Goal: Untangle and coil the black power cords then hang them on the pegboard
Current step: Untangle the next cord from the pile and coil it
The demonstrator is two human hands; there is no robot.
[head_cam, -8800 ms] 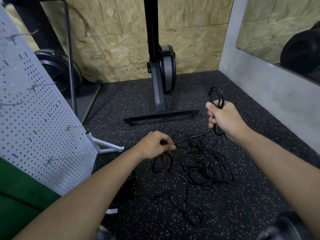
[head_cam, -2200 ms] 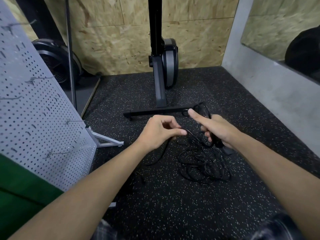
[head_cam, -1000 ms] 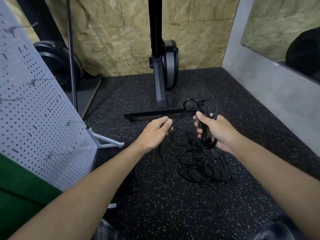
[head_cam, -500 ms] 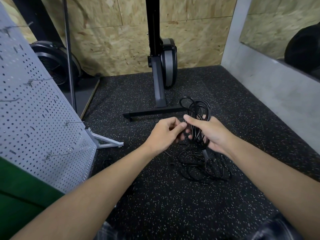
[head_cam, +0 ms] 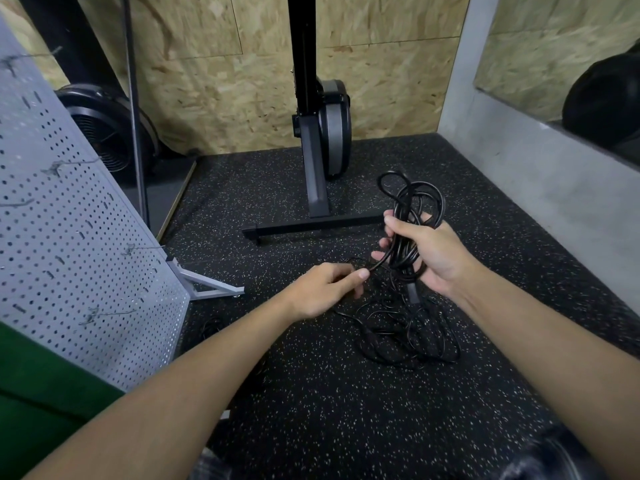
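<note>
My right hand (head_cam: 431, 258) grips a bundle of black cord loops (head_cam: 414, 202) that stick up above the fist. A plug end hangs below that hand. My left hand (head_cam: 325, 289) sits lower and to the left, pinching the same black cord between thumb and fingers. A short taut stretch of cord runs between the two hands. Beneath them a tangled pile of black cords (head_cam: 405, 337) lies on the speckled rubber floor. The grey pegboard (head_cam: 69, 254) with metal hooks stands tilted at the left.
A black exercise machine stand (head_cam: 311, 133) with a floor crossbar (head_cam: 311, 226) stands behind the hands. The pegboard's white foot (head_cam: 207, 282) juts out onto the floor. A fan wheel (head_cam: 107, 133) sits at back left. A grey concrete ledge (head_cam: 536, 174) runs along the right.
The pile on the floor has shrunk while the bundle in my right hand has grown. In the last half second my left hand drew down and left, away from the right.
</note>
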